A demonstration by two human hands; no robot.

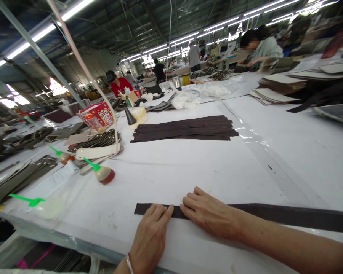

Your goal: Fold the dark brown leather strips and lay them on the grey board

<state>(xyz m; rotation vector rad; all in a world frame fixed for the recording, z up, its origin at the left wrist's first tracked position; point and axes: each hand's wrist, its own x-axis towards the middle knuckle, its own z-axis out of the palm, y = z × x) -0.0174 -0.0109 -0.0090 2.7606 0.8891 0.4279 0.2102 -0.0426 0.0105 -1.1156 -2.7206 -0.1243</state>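
"So, what did both hands have under them at that table?"

"A long, flat dark-brown strip (297, 219). It lay along the near side of the white tabletop (165, 173) and ran out of sight to the right. The left hand (153, 236), with a bracelet (129, 263) at its wrist, had its fingertips on the strip near the left end. The right hand (205, 213) touched it just beside, fingers curled."

"Was either one gripping?"

"They bore down from above; whether any fingers pinched an edge, I couldn't tell."

"And around them?"

"Beyond the hands, well apart, a layered bundle of dark-brown strips (185, 129). Off to the left, a green-nozzled squeeze bottle (104, 175) held reddish-brown liquid, and a clear green-spouted bottle (50, 207) was nearer the table's edge. Farther back, a black cone (129, 116) stood near a red patterned bag (103, 114)."
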